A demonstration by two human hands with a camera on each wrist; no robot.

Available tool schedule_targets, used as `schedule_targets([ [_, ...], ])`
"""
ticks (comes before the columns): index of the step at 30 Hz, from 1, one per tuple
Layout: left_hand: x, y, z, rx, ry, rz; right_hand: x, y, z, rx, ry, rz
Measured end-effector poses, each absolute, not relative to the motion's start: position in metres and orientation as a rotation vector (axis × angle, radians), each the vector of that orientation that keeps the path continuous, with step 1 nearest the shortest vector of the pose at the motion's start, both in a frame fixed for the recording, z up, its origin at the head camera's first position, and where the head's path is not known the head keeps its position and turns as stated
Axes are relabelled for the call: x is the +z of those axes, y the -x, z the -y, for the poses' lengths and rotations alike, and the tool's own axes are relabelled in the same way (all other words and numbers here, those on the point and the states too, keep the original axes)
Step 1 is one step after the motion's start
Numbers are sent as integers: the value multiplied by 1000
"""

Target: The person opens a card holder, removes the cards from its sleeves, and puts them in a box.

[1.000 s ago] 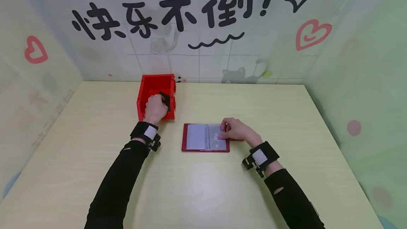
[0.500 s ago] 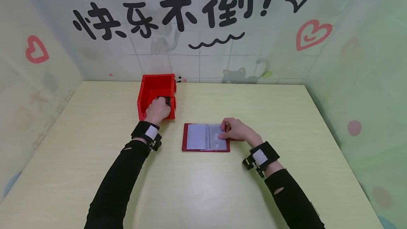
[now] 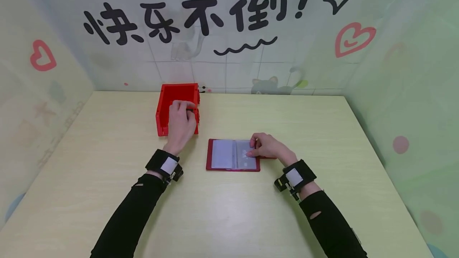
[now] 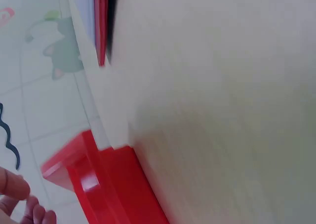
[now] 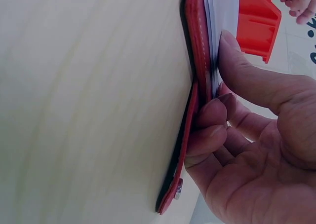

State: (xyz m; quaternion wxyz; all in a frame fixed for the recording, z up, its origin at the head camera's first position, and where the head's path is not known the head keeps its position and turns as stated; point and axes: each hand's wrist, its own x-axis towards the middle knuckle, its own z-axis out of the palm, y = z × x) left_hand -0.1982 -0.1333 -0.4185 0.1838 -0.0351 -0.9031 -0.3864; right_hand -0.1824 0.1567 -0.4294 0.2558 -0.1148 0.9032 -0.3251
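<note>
A red card holder [image 3: 209, 155] lies spread on the table, with clear plastic sleeves [image 3: 222, 154] inside. My right hand [image 3: 267, 146] is at its right edge. In the right wrist view, the thumb [image 5: 234, 61] presses on the sleeves and curled fingers pinch their edge from beneath. The holder's strap [image 5: 177, 169] with a metal snap sticks out beside those fingers. My left hand [image 3: 182, 124] is raised over the red bin [image 3: 165, 106], its fingers loosely bent, and I see nothing held between thumb and fingers in the left wrist view. A small dark piece [image 3: 190, 109] shows beside its fingers.
The bin stands near the back edge of the pale wooden table [image 3: 229, 210], left of the card holder. Behind it rises a printed backdrop [image 3: 229, 31], with further printed panels along both sides. The bin's wall [image 4: 84, 160] stands upright close to the left hand.
The left hand, earlier down in the bin with a black flat piece, has lifted and its fingers have loosened. The right hand has stayed on the card holder.
</note>
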Motion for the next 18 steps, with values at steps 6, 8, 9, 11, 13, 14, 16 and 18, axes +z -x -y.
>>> schedule_targets([
  [6, -429, 175, 114, -1085, 523, 2731, -429, 182, -157, -872, 312, -2454],
  [8, -433, 172, 107, -1088, 711, 2853, -429, 183, -157, -864, 319, -2461],
  [9, -435, 171, 104, -1092, 790, 2918, -429, 183, -157, -861, 322, -2465],
  [11, -436, 169, 98, -1115, 932, 3030, -430, 183, -157, -856, 328, -2470],
  [13, -435, 170, 93, -1117, 1037, 3113, -429, 183, -157, -853, 334, -2471],
  [14, -435, 170, 92, -1111, 1075, 3147, -429, 183, -157, -854, 332, -2469],
  [16, -433, 169, 89, -1089, 1125, 3196, -429, 183, -157, -854, 339, -2467],
  [18, -432, 169, 86, -1043, 1165, 3219, -429, 184, -157, -849, 349, -2470],
])
